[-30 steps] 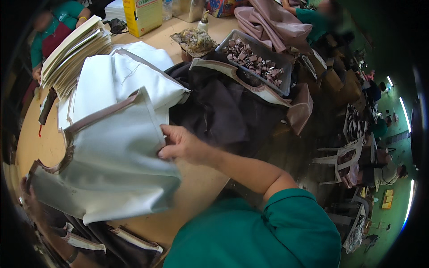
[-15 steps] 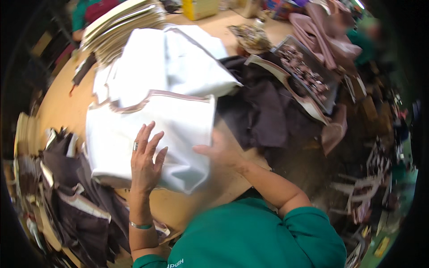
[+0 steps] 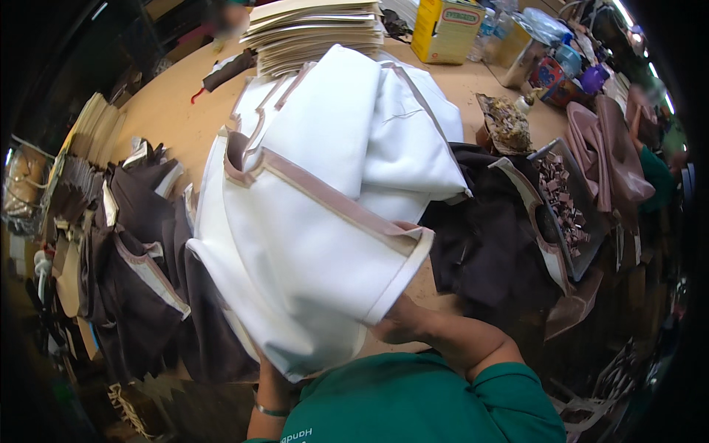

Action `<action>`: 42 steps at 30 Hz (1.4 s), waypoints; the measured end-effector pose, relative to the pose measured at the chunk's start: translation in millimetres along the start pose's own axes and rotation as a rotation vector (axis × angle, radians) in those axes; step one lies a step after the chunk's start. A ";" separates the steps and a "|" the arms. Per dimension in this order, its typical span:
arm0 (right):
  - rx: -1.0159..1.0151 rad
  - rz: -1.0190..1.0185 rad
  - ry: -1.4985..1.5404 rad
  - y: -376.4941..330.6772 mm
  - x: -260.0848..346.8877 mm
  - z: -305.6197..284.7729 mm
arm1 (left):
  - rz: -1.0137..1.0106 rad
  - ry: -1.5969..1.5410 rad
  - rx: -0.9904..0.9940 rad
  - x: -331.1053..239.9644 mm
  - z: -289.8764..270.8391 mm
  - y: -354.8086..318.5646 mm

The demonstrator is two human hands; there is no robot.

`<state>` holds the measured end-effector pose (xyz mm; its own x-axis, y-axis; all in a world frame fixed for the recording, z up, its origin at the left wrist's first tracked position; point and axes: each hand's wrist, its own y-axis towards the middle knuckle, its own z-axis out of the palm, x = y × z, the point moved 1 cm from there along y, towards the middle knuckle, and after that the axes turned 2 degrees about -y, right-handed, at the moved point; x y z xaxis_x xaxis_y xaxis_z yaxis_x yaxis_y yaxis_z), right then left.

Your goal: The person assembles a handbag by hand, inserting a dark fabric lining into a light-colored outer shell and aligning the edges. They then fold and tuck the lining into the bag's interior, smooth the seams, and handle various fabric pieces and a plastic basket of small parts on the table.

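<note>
A white fabric bag piece (image 3: 310,244) with brown trim along its upper edge is lifted and tilted in front of me, its near end close to my body. My right hand (image 3: 399,319) grips it at the lower right corner, with the fingertips hidden behind the cloth. My left hand (image 3: 271,373) goes in under the near edge; only its wrist side shows and its fingers are covered. Behind it, touching, lies a heap of similar white pieces (image 3: 410,148) with brown binding.
Dark brown fabric pieces lie at left (image 3: 133,273) and right (image 3: 480,229). A grey tray (image 3: 548,214) holds small brown bits. Farther back are a stack of cream sheets (image 3: 317,29), a yellow box (image 3: 443,33) and a dark roll (image 3: 227,70) on the wooden table (image 3: 173,111).
My hands were spread over the white piece lying flat. Now it is raised, turned and drawn nearer, with my left hand beneath it and my right at its corner. The view has shifted.
</note>
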<state>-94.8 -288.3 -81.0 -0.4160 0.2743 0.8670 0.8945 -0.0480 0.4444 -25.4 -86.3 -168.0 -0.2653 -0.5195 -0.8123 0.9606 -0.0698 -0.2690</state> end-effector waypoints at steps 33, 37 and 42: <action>0.302 -0.177 -0.635 55.5 -105.1 119.7 | 0.597 1.518 0.198 -71.2 -86.0 64.2; 0.300 -0.322 -0.914 101.3 -131.3 162.9 | 0.549 1.561 0.276 -66.0 -88.1 56.3; 0.381 -0.124 -0.928 95.4 -142.0 165.4 | 0.424 1.636 0.320 -64.2 -89.4 47.1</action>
<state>76.7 -173.0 -199.0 -0.3627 0.9031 0.2298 0.9139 0.2965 0.2772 29.4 19.9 -174.8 0.3851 0.7814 -0.4910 0.9035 -0.4276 0.0281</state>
